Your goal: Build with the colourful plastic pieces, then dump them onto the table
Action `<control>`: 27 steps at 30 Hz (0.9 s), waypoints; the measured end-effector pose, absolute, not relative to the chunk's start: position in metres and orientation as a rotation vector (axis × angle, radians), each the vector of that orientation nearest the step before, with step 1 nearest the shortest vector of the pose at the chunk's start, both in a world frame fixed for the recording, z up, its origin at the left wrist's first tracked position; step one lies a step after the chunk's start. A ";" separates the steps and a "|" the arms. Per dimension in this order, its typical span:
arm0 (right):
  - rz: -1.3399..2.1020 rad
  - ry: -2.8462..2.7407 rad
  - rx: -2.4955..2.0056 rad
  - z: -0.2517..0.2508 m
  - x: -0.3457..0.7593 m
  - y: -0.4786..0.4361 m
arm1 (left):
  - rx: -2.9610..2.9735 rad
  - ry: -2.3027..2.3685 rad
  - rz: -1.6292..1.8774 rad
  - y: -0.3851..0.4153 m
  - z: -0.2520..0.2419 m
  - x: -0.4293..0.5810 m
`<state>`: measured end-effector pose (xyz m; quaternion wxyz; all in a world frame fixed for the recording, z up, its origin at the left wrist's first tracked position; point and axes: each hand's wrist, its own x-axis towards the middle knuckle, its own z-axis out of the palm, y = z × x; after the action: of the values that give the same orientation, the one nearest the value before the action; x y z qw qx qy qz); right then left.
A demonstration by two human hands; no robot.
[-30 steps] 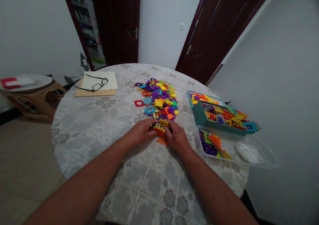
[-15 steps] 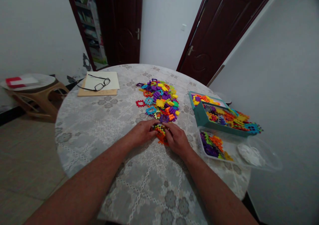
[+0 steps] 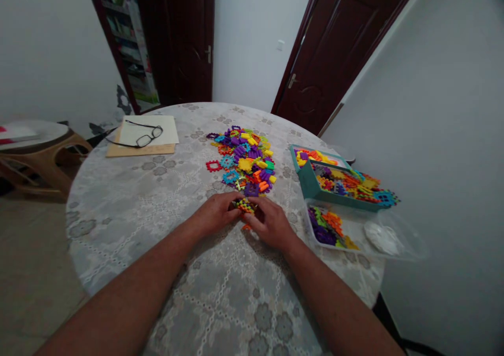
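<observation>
Between my two hands is a small assembly of interlocking plastic building pieces [image 3: 245,206], with yellow, dark and orange parts showing. My left hand [image 3: 217,212] is closed on its left side, thumb and fingers pinching it. My right hand [image 3: 272,221] grips the right side, the thumb across the near face. The fingers cover much of the assembly. Under it, a bit of orange [image 3: 247,227] shows near the tablecloth. Just beyond my fingertips lies a heap of loose building pieces [image 3: 246,164] in purple, yellow, blue, red and orange.
To the right stand a teal box [image 3: 311,184] full of pieces and a clear plastic tub [image 3: 356,249] holding more pieces and a white bundle [image 3: 382,237]. Glasses [image 3: 144,139] rest on papers [image 3: 169,130] at the far left of the round table [image 3: 129,203]. Beyond is a stool [image 3: 47,159].
The view has swung slightly right, so the scene sits further left. My right thumb now lies across the near side of the assembly, and less of its orange part shows.
</observation>
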<state>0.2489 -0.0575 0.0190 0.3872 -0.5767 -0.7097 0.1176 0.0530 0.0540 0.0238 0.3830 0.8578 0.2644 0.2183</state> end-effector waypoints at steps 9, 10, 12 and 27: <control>0.235 -1.777 -1.673 0.046 0.256 -0.057 | 2.087 0.686 0.511 0.062 0.024 0.054; 0.207 -1.745 -1.684 0.054 0.262 -0.060 | 2.089 0.719 0.518 0.063 0.022 0.053; 0.134 -1.662 -1.714 0.074 0.280 -0.067 | 2.118 0.777 0.549 0.065 0.020 0.053; -0.449 -0.951 -2.693 0.162 0.562 -0.113 | 2.207 0.811 0.499 0.070 0.017 0.052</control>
<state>0.5622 -0.1126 0.1620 0.1250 -0.9242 -0.3264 -0.1539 0.0520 0.0697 0.0168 0.3608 0.8563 0.3148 0.1936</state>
